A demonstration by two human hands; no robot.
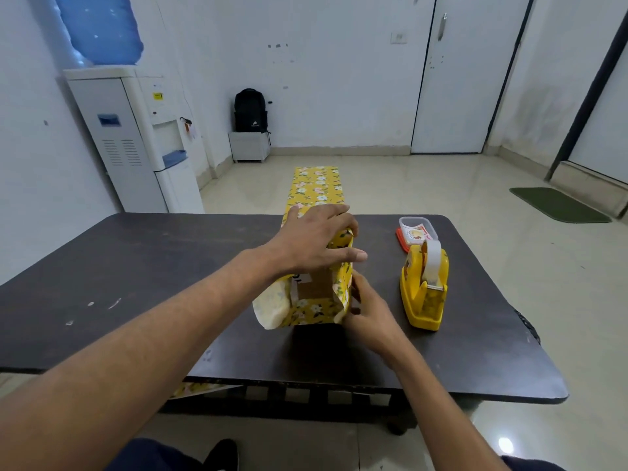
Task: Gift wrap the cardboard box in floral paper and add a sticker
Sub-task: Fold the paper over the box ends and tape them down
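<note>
The cardboard box (314, 283), sleeved in yellow floral paper (317, 186), lies lengthwise mid-table (136, 266), running toward the far edge. The left hand (316, 239) presses flat on its top at the open near end. The right hand (368, 311) pinches the right-side paper flap there. A yellow tape dispenser (424, 290) stands near the right edge.

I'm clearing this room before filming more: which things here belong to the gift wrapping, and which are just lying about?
Belong to the job: brown cardboard box; yellow floral wrapping paper; yellow plastic tape dispenser; clear plastic tub of stickers; dark wooden table.
Just lying about: white water dispenser; black backpack; green floor mat.
</note>
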